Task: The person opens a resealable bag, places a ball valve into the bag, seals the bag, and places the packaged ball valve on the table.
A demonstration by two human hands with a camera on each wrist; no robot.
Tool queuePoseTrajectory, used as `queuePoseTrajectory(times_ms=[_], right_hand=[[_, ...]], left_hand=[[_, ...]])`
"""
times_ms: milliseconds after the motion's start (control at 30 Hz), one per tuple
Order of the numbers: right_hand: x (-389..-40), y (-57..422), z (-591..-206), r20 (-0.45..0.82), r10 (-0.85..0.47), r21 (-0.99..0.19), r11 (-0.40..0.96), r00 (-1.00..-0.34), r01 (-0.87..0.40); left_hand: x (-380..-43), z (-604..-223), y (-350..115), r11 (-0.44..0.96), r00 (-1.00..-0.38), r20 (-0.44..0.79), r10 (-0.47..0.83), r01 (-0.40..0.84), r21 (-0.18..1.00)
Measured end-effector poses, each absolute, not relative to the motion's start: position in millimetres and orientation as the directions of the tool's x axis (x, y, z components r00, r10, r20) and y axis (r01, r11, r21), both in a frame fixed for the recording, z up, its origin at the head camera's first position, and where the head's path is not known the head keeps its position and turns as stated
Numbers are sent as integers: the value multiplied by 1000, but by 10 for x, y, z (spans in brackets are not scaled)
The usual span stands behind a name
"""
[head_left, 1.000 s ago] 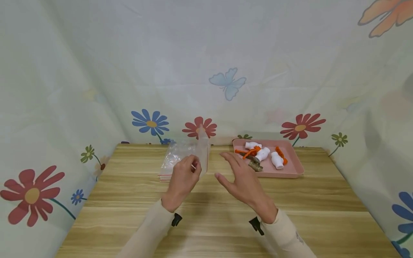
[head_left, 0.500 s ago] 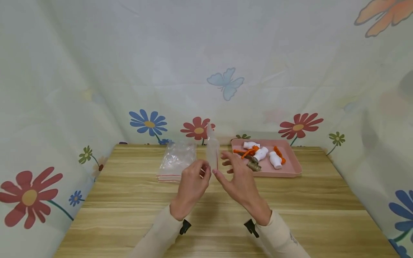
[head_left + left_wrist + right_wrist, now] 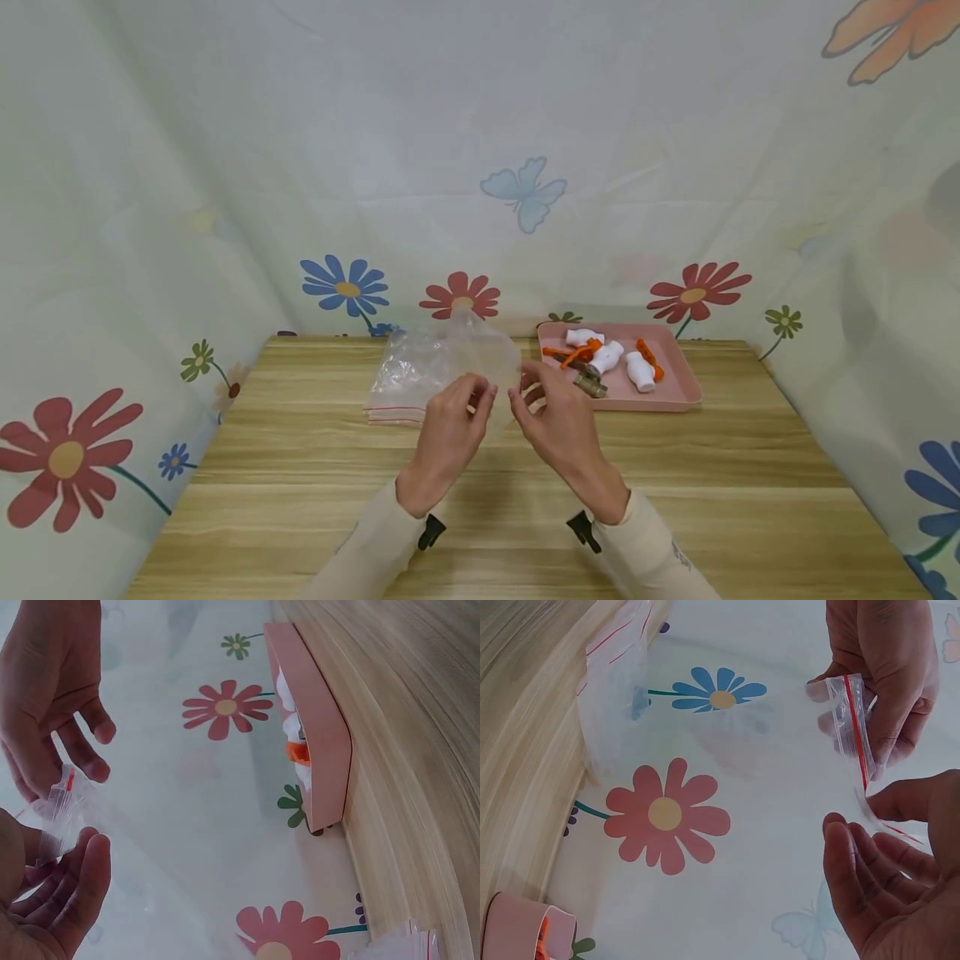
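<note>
- Your left hand point(image 3: 452, 425) is pinching the zip bag point(image 3: 491, 350) by its red-lined strip point(image 3: 854, 724), above the tabletop point(image 3: 510, 550); your right hand point(image 3: 564, 427) is curving at the strip's end, can't tell if pinching.
- You're probably risking a slip: limp film, narrow edge grip.
- Bag stack point(image 3: 405, 379) is lying left, pink tray point(image 3: 681, 387) right; more room is lying nearer you.
</note>
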State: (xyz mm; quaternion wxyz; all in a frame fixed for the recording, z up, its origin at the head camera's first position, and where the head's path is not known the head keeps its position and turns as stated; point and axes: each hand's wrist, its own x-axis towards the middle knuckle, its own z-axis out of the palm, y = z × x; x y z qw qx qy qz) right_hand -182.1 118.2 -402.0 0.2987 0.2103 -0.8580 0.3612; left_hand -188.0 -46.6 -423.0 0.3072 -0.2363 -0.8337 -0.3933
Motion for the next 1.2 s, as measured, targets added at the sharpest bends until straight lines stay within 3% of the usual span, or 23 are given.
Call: queuePoseTrajectory(times_ms=[367, 567, 667, 900, 1200], right_hand=[[-1878, 1284, -4072, 761, -88, -429, 675, -643, -600], [-1907, 1378, -4094, 785, -72, -410, 684, -615, -603], [-1909, 1405, -4092, 782, -75, -407, 691, -618, -598], [-1876, 1412, -4060, 770, -87, -406, 697, -632, -591], [-1781, 1427, -3993, 711, -151, -438, 669, -687, -601]], left_hand=[[-1892, -4232, -623, 605, -674, 732, 94, 623, 496], [-1891, -4225, -729, 609, -714, 693, 102, 596, 524], [-1894, -4233, -755, 623, -714, 683, 152, 606, 495], [-1890, -4234, -761, 678, -651, 712, 262, 649, 344], [-1821, -4123, -746, 622, -689, 676, 260, 655, 429]])
